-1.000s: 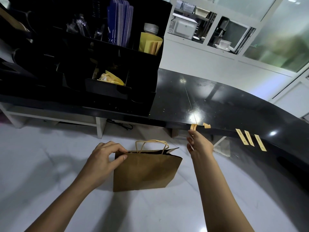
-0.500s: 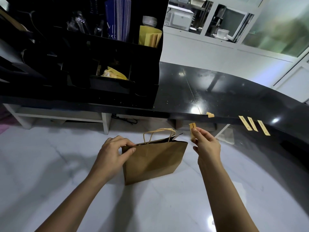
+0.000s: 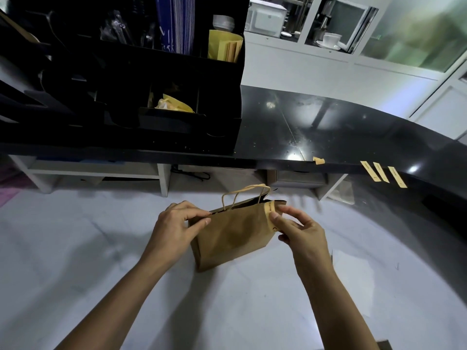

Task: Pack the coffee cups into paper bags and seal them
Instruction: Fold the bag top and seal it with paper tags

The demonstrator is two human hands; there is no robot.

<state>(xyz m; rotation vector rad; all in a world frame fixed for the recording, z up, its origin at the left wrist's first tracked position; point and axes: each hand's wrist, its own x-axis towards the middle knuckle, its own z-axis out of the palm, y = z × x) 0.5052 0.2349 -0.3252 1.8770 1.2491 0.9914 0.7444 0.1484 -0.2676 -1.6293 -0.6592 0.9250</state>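
left hand [image 3: 174,223] pinches bag [image 3: 232,238] rim; right hand [image 3: 299,228] presses sticker [image 3: 270,210] on.

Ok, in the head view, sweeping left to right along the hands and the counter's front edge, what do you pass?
left hand → paper bag → sticker strip being pressed on by the right hand → curled sticker on the black counter → three flat stickers

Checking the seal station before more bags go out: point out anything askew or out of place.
One sticker strip on the black counter edge is curled and crumpled, unlike the three flat strips to its right. Nothing else stands out.
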